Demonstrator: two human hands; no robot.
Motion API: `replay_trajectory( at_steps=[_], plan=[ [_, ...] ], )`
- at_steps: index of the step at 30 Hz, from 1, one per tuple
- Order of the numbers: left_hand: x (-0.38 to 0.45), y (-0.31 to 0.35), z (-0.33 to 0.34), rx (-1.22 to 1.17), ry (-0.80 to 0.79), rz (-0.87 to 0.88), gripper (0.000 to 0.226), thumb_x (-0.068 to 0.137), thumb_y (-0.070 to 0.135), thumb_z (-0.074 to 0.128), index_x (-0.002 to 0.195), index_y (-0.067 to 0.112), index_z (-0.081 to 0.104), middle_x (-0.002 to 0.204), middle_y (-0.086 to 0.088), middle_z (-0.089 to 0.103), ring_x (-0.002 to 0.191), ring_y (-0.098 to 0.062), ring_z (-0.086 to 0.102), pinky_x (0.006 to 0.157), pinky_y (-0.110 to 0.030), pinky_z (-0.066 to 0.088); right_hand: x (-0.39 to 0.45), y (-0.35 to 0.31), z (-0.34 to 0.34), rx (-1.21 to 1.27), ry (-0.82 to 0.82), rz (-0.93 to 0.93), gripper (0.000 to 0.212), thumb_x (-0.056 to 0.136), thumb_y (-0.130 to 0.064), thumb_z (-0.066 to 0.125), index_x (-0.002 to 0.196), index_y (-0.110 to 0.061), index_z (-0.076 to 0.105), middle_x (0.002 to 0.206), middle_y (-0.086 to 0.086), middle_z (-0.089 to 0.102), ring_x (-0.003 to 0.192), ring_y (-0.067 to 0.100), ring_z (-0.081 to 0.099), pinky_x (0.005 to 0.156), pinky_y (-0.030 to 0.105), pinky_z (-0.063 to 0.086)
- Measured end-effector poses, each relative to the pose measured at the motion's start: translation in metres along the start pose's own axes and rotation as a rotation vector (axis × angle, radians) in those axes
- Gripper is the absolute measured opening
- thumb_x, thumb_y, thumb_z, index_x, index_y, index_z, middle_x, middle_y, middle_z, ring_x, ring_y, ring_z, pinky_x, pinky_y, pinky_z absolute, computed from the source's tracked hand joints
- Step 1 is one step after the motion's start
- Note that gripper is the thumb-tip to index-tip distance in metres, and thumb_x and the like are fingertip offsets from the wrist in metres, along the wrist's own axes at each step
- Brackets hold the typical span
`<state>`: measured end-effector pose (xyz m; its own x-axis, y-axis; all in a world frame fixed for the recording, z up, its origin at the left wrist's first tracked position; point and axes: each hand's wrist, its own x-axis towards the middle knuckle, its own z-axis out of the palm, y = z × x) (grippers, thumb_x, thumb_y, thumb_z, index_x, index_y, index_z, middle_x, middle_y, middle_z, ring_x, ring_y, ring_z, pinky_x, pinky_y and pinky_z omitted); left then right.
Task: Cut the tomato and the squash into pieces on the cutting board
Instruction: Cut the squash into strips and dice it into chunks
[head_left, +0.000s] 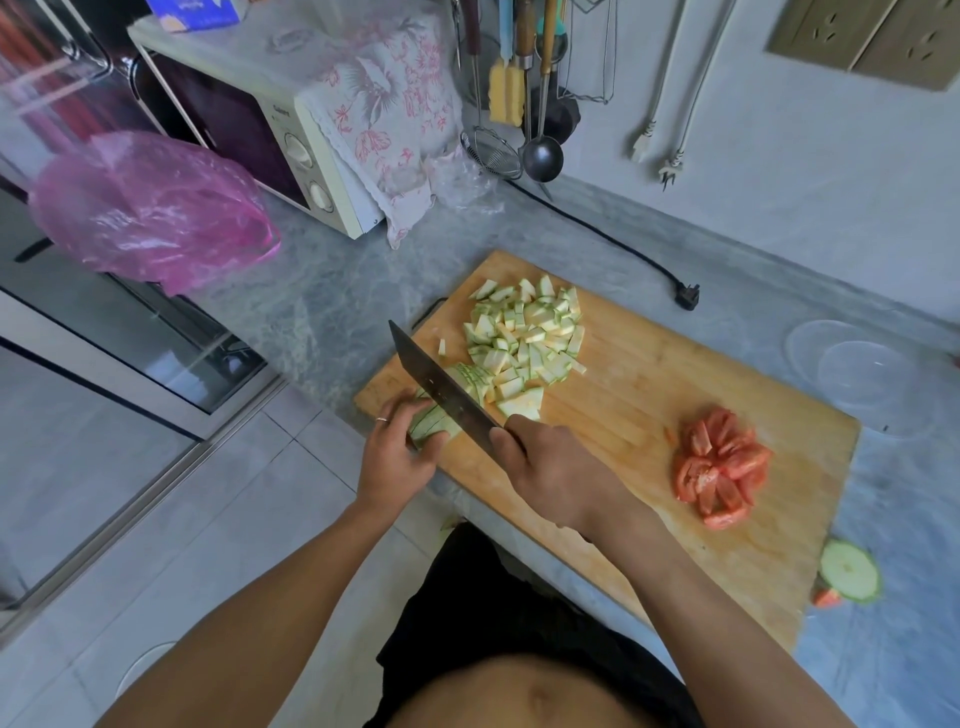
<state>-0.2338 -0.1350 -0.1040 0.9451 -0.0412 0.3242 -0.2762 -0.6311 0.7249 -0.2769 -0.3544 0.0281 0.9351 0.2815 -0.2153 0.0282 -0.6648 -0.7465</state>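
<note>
Beside cutting board (649, 384), clear bowl (862, 376)

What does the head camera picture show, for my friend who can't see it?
A person's right hand holds a cleaver over a squash that the left hand holds on a wooden board. Squash pieces lie behind the blade, and cut tomato sits to the right.

Grey counter (322, 312) carries cutting board (649, 395), microwave (249, 130).
</note>
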Motion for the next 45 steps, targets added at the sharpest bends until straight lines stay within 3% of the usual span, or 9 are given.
replay_trajectory(
  at_steps=[9,12,17,24,27,30,33,40,45],
  plan=[
    [0.0,0.0,0.0,-0.021,0.026,0.029,0.042,0.082,0.032,0.073,0.114,0.005,0.065,0.132,-0.003,0.056,0.121,-0.001,0.052,0.094,-0.007,0.041,0.003,0.004,0.006,-0.006,0.002,-0.02,0.036,0.105,-0.035,0.038,0.079,-0.012,0.047,0.06,0.004,0.049,0.049,0.019,0.04,0.046,0.025,0.03],
    [0.001,-0.001,0.001,-0.012,0.034,0.044,0.041,0.082,0.027,0.075,0.113,0.002,0.066,0.13,-0.004,0.057,0.12,-0.004,0.054,0.094,-0.007,0.042,0.006,0.003,0.011,-0.062,0.004,-0.046,0.035,0.105,-0.039,0.035,0.08,-0.017,0.042,0.063,0.011,0.052,0.05,0.028,0.044,0.05,0.04,0.036],
    [0.001,-0.002,0.004,0.013,0.035,0.044,0.038,0.079,0.018,0.079,0.111,0.001,0.066,0.128,-0.011,0.059,0.117,-0.001,0.052,0.091,-0.004,0.04,0.009,0.006,0.019,-0.099,0.011,-0.013,0.032,0.104,-0.042,0.032,0.084,-0.018,0.039,0.067,0.015,0.053,0.054,0.036,0.048,0.05,0.037,0.036],
    [0.0,-0.001,0.004,0.03,0.005,-0.001,0.037,0.077,0.015,0.084,0.109,0.005,0.067,0.126,-0.012,0.059,0.114,-0.014,0.057,0.09,-0.001,0.037,0.026,0.01,0.039,-0.171,-0.034,0.056,0.031,0.105,-0.042,0.029,0.09,-0.017,0.037,0.069,0.01,0.048,0.063,0.034,0.049,0.057,0.039,0.038],
    [0.001,-0.002,0.003,0.023,0.001,-0.027,0.037,0.077,0.013,0.084,0.109,0.005,0.068,0.126,-0.012,0.059,0.118,-0.014,0.055,0.094,-0.002,0.035,0.024,0.016,0.035,-0.077,-0.015,0.087,0.035,0.106,-0.039,0.032,0.087,-0.012,0.043,0.067,0.01,0.053,0.058,0.03,0.051,0.054,0.041,0.044],
    [0.0,0.0,0.003,0.016,-0.019,-0.052,0.038,0.077,0.013,0.084,0.11,0.006,0.067,0.131,-0.012,0.058,0.118,-0.012,0.054,0.093,0.001,0.033,0.027,0.023,0.021,0.122,-0.022,0.204,0.04,0.106,-0.038,0.031,0.087,-0.008,0.049,0.064,0.005,0.051,0.045,0.02,0.049,0.04,0.029,0.04],
    [0.0,-0.003,-0.001,0.01,-0.041,-0.05,0.04,0.079,0.016,0.083,0.114,0.007,0.067,0.137,-0.01,0.055,0.124,-0.012,0.049,0.094,0.002,0.031,0.024,0.03,0.014,0.322,-0.059,0.311,0.039,0.105,-0.04,0.031,0.081,-0.013,0.046,0.061,0.006,0.048,0.038,0.015,0.045,0.044,0.032,0.044],
    [-0.01,-0.002,0.0,-0.007,-0.009,-0.021,0.048,0.077,0.011,0.083,0.122,0.015,0.067,0.129,-0.011,0.051,0.121,-0.026,0.054,0.096,-0.005,0.038,0.003,0.014,0.004,0.159,-0.025,0.139,0.041,0.105,-0.038,0.033,0.082,-0.008,0.049,0.064,0.009,0.05,0.036,0.013,0.047,0.036,0.032,0.044],
    [-0.007,-0.002,-0.004,-0.006,0.019,-0.033,0.046,0.075,0.013,0.085,0.118,0.013,0.067,0.12,-0.007,0.059,0.114,-0.02,0.059,0.097,-0.016,0.045,-0.003,0.003,0.002,0.076,-0.012,0.05,0.042,0.105,-0.036,0.036,0.088,-0.004,0.056,0.063,0.005,0.051,0.047,0.025,0.053,0.033,0.024,0.039]
  ],
)
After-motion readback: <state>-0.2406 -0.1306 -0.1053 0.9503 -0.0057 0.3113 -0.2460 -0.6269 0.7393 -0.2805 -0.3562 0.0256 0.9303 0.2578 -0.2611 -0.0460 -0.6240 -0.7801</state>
